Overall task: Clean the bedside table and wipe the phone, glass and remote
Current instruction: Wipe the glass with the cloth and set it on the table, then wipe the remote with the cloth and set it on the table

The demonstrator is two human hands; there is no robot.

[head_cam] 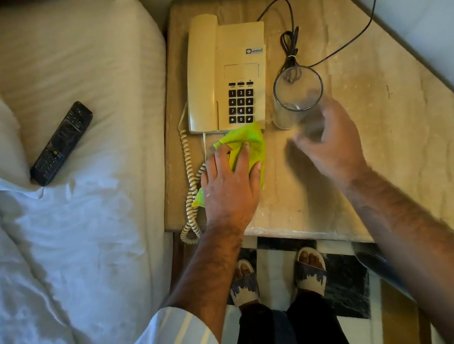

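A cream corded phone (226,71) sits at the left of the marble bedside table (380,138), handset on its cradle. Just right of it stands a clear drinking glass (296,95), upright. My left hand (229,185) lies flat on a yellow-green cloth (248,140), pressing it to the tabletop just in front of the phone. My right hand (329,142) is blurred, fingers spread, right beside the near side of the glass; whether it touches the glass I cannot tell. A black remote (62,142) lies on the bed to the left.
The phone's coiled cord (190,185) hangs over the table's front left edge. A black cable (292,44), partly bundled, runs behind the glass toward the wall. The bed with white sheets (74,211) adjoins the table's left side. My sandalled feet (277,276) stand on a chequered floor.
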